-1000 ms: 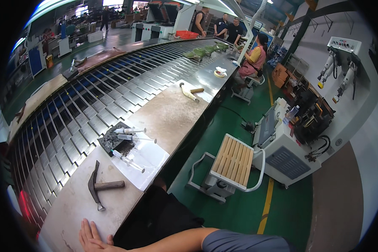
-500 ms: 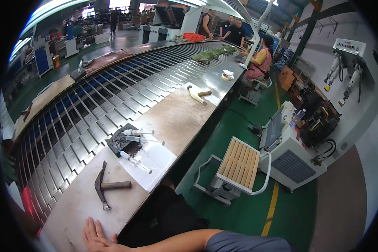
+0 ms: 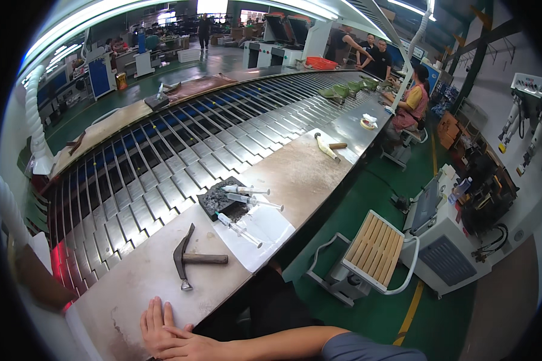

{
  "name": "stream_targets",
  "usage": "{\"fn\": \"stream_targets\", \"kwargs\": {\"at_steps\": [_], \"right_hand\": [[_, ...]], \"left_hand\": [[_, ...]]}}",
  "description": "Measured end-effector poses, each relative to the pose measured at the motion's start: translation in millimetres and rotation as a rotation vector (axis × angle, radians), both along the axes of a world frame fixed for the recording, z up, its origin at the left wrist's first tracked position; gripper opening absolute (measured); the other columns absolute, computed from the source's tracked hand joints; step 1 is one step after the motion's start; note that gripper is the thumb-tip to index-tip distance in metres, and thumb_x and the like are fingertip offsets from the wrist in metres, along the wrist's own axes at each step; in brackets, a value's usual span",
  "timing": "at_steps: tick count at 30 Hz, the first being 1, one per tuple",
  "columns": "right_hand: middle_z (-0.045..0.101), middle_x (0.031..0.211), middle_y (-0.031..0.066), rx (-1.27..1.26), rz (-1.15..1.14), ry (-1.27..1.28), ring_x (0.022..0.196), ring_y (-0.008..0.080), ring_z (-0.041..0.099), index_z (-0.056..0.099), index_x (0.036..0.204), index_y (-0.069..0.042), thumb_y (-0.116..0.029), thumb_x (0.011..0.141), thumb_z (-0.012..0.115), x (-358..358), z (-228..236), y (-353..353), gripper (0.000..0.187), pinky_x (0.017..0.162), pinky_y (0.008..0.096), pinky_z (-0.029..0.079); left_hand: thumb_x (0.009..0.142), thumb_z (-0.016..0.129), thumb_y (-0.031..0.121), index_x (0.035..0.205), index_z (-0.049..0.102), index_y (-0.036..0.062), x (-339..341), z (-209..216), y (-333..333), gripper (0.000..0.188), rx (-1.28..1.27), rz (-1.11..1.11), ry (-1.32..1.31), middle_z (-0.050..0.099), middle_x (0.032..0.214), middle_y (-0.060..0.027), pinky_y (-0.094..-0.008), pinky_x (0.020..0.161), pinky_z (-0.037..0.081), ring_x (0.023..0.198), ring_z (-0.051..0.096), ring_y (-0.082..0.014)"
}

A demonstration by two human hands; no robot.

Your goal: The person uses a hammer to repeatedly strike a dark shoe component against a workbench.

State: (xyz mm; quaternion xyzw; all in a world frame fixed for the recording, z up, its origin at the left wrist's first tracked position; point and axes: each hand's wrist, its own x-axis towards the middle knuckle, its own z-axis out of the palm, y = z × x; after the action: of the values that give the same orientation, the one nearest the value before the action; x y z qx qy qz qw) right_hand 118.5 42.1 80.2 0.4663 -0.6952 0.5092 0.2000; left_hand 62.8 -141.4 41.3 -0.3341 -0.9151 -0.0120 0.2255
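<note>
My left hand (image 3: 155, 327) lies flat on the pale worktop, fingers stretched out. Across the back of it rests my right hand (image 3: 193, 345), its fingers laid loosely over, holding nothing. Just beyond my fingertips is a hammer (image 3: 205, 259) with a wooden handle and a curved dark head, touched by neither hand. Farther off, several syringes (image 3: 241, 231) lean on a dark, rough-filled tray (image 3: 211, 203), which sits partly on a white paper sheet (image 3: 265, 246). A second hammer (image 3: 329, 148), with a pale wrapped head, lies farther along the bench.
A slatted metal conveyor (image 3: 162, 174) runs along the bench's left. On the right stand a wooden-slat stool (image 3: 374, 248) and a white machine (image 3: 457, 265). A seated person (image 3: 412, 105) works farther along, near green pieces (image 3: 349, 90). A tape roll (image 3: 368, 124) lies nearby.
The view has swung left, so the bench and its things appear farther right. My hands stay on the worktop, one over the other. Both hammers and the syringes keep their places.
</note>
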Motion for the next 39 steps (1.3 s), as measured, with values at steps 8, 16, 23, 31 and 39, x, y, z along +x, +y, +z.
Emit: {"fn": "stream_targets", "kwargs": {"at_steps": [8, 16, 23, 31, 39], "right_hand": [[0.074, 0.134, 0.0184, 0.166, -0.017, -0.041, 0.122, 0.0377, 0.07, 0.073, 0.105, 0.0, -0.018, 0.095, 0.084, -38, 16, 65, 0.023, 0.103, 0.0493, 0.059], [0.079, 0.102, 0.0136, -0.034, -0.649, -0.123, 0.093, 0.0352, 0.075, 0.075, 0.096, -0.006, -0.024, 0.095, 0.084, -133, 17, 127, 0.02, 0.082, 0.0474, 0.059], [0.072, 0.093, 0.0125, 0.111, -0.736, -0.216, 0.091, 0.0357, 0.07, 0.073, 0.098, -0.007, -0.027, 0.094, 0.083, -134, 7, 122, 0.022, 0.083, 0.0476, 0.057], [0.07, 0.11, 0.0096, 0.353, -0.829, -0.131, 0.108, 0.0307, 0.065, 0.077, 0.109, -0.008, -0.03, 0.09, 0.087, -128, 12, 116, 0.031, 0.094, 0.0476, 0.052], [0.07, 0.113, 0.0171, 0.53, -0.563, -0.204, 0.106, 0.0378, 0.071, 0.076, 0.103, -0.001, -0.026, 0.09, 0.09, -153, 37, 118, 0.032, 0.089, 0.0497, 0.058]], "left_hand": [[0.09, 0.075, 0.044, 0.141, 0.066, -0.0063, 9, 33, 10, 0.072, 0.076, 0.031, -0.119, 0.062, 0.156, -0.0296, -0.0605, 0.118, 0.045, 0.145, 0.059, -0.048], [0.078, 0.09, 0.033, 0.139, 0.066, -0.0073, 17, 46, 22, 0.076, 0.165, 0.073, -0.191, 0.062, 0.155, -0.0304, -0.0607, 0.121, 0.042, 0.146, 0.057, -0.0489], [0.09, 0.085, 0.034, 0.145, 0.067, -0.0027, 20, 57, 23, 0.069, 0.16, 0.087, -0.203, 0.063, 0.157, -0.0262, -0.057, 0.121, 0.045, 0.145, 0.059, -0.045], [0.098, 0.083, 0.038, 0.148, 0.068, 0.0002, 28, 67, 18, 0.064, 0.154, 0.099, -0.195, 0.065, 0.157, -0.0241, -0.0546, 0.122, 0.046, 0.143, 0.061, -0.0429], [0.099, 0.084, 0.036, 0.148, 0.068, 0.0009, 34, 69, 20, 0.062, 0.151, 0.088, -0.171, 0.065, 0.156, -0.0231, -0.0545, 0.12, 0.047, 0.143, 0.061, -0.043]]}}
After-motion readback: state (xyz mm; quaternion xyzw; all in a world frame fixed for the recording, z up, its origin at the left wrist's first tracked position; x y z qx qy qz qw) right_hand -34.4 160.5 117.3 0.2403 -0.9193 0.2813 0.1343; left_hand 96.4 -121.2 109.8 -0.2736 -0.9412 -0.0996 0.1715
